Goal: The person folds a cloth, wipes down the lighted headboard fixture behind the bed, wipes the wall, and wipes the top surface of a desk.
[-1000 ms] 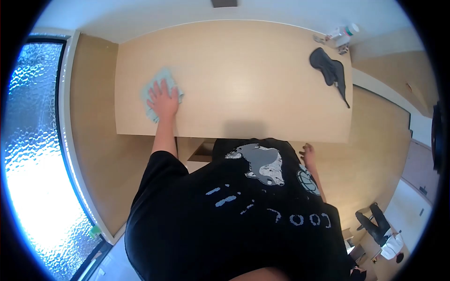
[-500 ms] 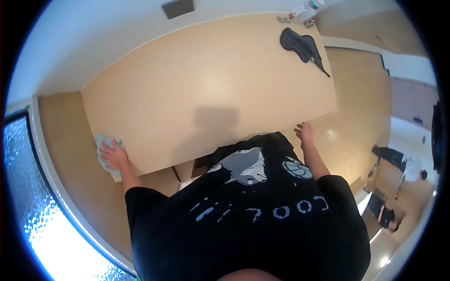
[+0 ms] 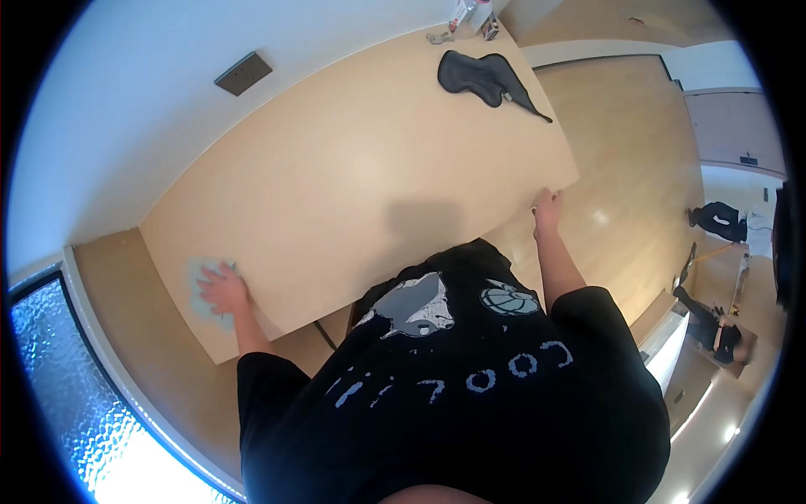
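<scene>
My left hand (image 3: pixel 223 291) lies flat with its fingers spread on a pale green-grey cloth (image 3: pixel 200 277), pressing it against the tabletop (image 3: pixel 319 168) near its left end. The cloth is blurred and partly covered by the hand. My right hand (image 3: pixel 547 205) is at the front right corner of the table, its fingers loosely curled and nothing visible in them. Whether it touches the edge, I cannot tell. At the far right of the table lies a dark grey, floppy item (image 3: pixel 483 77) with a narrow tail.
Small boxes (image 3: pixel 462 15) and a metal piece (image 3: pixel 439 39) sit in the far right corner. A dark plate (image 3: pixel 243 74) is on the wall behind. A textured window (image 3: pixel 75 378) is at left. Two people (image 3: pixel 722 223) are off to the right on the floor (image 3: pixel 604 160).
My left hand and the cloth have moved inward from the table's left edge. My right hand has come up to the table corner, its fingers more curled. The whole view has turned.
</scene>
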`<state>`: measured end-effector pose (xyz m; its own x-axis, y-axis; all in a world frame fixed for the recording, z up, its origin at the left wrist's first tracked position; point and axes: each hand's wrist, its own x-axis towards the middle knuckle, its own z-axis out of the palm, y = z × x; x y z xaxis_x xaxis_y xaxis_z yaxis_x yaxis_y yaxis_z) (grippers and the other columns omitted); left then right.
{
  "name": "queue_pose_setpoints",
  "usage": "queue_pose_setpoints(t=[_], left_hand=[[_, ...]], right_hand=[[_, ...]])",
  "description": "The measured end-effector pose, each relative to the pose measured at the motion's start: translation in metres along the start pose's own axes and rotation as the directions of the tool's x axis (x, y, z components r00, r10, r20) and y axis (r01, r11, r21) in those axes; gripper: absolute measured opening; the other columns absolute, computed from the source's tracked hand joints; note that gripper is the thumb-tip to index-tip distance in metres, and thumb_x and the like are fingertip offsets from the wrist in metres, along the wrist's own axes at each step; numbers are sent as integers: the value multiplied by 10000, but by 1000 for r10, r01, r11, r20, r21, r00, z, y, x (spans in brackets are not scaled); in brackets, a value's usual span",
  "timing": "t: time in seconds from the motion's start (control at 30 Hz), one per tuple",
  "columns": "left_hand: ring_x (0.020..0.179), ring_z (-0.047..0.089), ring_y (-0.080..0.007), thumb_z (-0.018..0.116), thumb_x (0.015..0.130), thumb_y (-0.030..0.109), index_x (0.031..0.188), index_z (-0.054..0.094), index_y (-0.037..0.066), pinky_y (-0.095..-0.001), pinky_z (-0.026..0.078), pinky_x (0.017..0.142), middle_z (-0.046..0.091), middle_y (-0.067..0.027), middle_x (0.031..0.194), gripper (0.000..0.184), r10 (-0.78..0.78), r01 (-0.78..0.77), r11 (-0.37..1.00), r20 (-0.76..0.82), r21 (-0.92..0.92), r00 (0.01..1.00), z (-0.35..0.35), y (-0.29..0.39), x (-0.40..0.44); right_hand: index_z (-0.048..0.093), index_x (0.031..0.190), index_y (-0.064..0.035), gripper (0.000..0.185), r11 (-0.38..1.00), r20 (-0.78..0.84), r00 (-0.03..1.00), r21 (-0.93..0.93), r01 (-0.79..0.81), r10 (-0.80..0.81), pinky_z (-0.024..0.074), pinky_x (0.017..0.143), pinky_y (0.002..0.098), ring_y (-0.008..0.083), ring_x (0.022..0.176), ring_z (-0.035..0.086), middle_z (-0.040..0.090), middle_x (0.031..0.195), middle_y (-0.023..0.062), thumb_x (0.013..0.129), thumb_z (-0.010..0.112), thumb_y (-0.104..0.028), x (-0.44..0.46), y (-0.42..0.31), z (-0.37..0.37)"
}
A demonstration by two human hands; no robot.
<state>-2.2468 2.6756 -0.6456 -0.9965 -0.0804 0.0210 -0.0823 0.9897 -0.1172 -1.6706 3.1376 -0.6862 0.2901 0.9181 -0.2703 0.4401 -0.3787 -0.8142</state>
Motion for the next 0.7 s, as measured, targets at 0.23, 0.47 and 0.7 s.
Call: queue_pose_setpoints(t=[0.23, 0.47, 0.7], left_hand=[[1475, 207, -477, 485, 938, 563, 1573, 317, 219, -745, 178, 1088, 239, -161, 1641, 742, 588, -597, 802, -137, -29, 797, -27, 160, -132], [1468, 208, -476, 467, 969, 525, 1517, 417, 216, -760, 144, 1080, 280, -154, 1615, 631, 857, -879, 453, -201, -145, 475, -72, 308, -231], [1467, 189, -471, 423, 1008, 482, 1524, 394, 242, -781, 143, 1066, 244, -104, 1632, 570, 895, -926, 330, -249, -184, 369, -86, 425, -213]], right_hand=[[-11, 1545, 107, 876, 992, 161, 985, -106, 72, -54, 315, 1156, 389, 381, 1455, 326, 180, 1592, 348, 992, 521, -315, -28, -50, 5], [-71, 1549, 80, 892, 939, 228, 945, -199, 280, -233, 265, 1184, 400, 432, 1474, 273, 151, 1597, 354, 1019, 489, -369, -10, -4, 3], [-80, 1566, 30, 888, 938, 252, 938, -193, 289, -237, 308, 1157, 409, 446, 1428, 356, 280, 1548, 364, 1020, 484, -385, -16, -4, -5]])
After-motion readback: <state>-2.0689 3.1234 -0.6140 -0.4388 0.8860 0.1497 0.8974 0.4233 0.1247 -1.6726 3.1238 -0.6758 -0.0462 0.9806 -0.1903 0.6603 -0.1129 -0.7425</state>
